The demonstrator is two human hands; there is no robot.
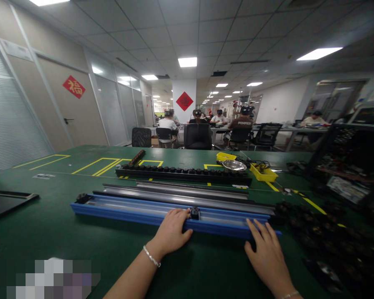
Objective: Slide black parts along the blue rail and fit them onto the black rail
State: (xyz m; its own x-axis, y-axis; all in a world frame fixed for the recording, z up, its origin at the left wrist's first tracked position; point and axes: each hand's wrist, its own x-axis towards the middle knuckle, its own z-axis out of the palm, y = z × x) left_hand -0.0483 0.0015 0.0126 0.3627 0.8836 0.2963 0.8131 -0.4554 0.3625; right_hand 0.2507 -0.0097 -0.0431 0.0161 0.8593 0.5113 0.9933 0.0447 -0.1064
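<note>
Right hand [266,251], lower right, is resting spread fingers on a straight-edged blue channel [118,216]; left hand [173,230], lower centre, is resting close-set fingers, thumb apart, beside a boxy black block [195,212].

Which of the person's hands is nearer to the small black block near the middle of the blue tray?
The left. The left hand has its fingertips right beside the black block; the right hand is farther along the blue tray, toward its right end.
</note>
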